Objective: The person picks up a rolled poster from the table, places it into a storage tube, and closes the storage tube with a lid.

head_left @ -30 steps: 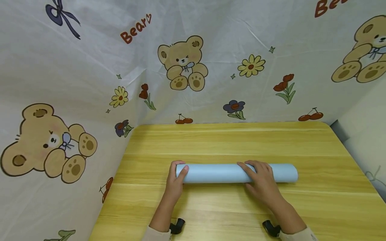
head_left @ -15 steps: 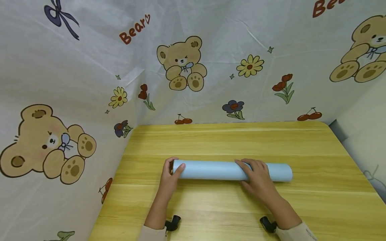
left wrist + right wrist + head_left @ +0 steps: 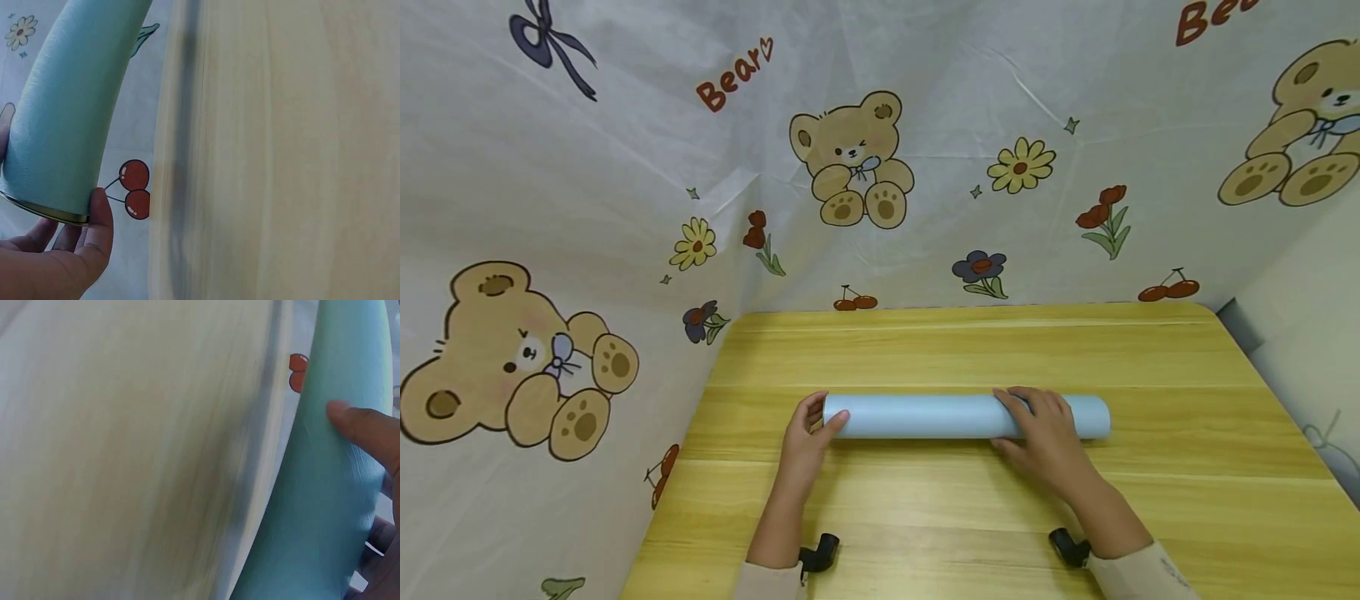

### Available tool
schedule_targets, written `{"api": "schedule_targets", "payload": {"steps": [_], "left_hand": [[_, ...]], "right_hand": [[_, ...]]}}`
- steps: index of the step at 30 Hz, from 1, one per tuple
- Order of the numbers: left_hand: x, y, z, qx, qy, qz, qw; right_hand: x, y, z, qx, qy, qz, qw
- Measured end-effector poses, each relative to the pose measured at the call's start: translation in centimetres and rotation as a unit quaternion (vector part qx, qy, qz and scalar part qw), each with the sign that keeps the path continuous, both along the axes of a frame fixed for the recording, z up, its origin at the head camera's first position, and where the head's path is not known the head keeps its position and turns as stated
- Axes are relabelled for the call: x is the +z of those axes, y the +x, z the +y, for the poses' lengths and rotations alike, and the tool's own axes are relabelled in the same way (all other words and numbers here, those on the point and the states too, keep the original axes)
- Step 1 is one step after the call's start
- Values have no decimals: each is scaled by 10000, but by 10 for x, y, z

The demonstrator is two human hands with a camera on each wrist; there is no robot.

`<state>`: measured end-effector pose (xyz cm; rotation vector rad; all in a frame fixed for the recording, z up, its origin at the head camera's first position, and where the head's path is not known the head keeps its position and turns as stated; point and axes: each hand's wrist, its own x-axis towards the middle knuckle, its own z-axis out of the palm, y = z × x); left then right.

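A long light blue tube (image 3: 917, 417) lies level from left to right above the wooden table (image 3: 925, 517). My left hand (image 3: 802, 442) holds its left end, thumb on the near side and fingers curled round the end. In the left wrist view, a brassy metal rim (image 3: 44, 211) edges that end, with fingertips right at it. Farther right, my right hand (image 3: 1051, 433) grips the tube from above, fingers over the top and thumb toward the near side. The right wrist view shows the thumb (image 3: 362, 428) against the tube's smooth surface; the other fingers are partly hidden behind it.
A white cloth (image 3: 940, 167) printed with bears, flowers and cherries hangs behind the table and along its left side. Black camera mounts (image 3: 820, 553) sit by both wrists. A thin pale cord (image 3: 1326, 437) shows beyond the table's right edge.
Both hands have carried the tube left and slightly toward the back of the table. Its left end tipped up a little midway, and the tube is level again now. Both grips have stayed on it.
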<state>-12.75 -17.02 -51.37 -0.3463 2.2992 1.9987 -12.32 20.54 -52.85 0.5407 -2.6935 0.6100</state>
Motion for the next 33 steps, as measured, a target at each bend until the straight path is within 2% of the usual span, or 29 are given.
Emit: {"api": "schedule_targets", "payload": {"steps": [9,13,15,18,22,24,26,28,33], "left_hand": [[-5,-2,-9,47,116,-108,9999],[-5,-2,-12,118,128,-182,9997],[-6,-2,-14,174,142,-209,9995],[-5,-3,-15,207,133,-190,9995],[-3,-3,-15,249,188,-221,9993],[-3,-4,-15,260,238,-246,9991],[-4,-4,-15,216,271,-257,9991],[-5,-5,-15,109,227,-287,9993],[-8,-5,-18,-351,-14,-417,9985]], "right_hand": [[1,2,20,-475,-172,-143,9986],[3,4,33,-870,-439,-502,9940],[5,5,40,-1095,-714,-888,9874],[6,4,49,-1380,-1299,-1868,9639],[5,1,56,-1532,-2014,-3221,9123],[5,0,58,-1530,-2351,-3597,8899],[6,0,59,-1565,-2576,-3825,8734],[7,0,59,-1583,-2725,-3901,8652],[4,1,58,-1508,-2776,-3861,8667]]}}
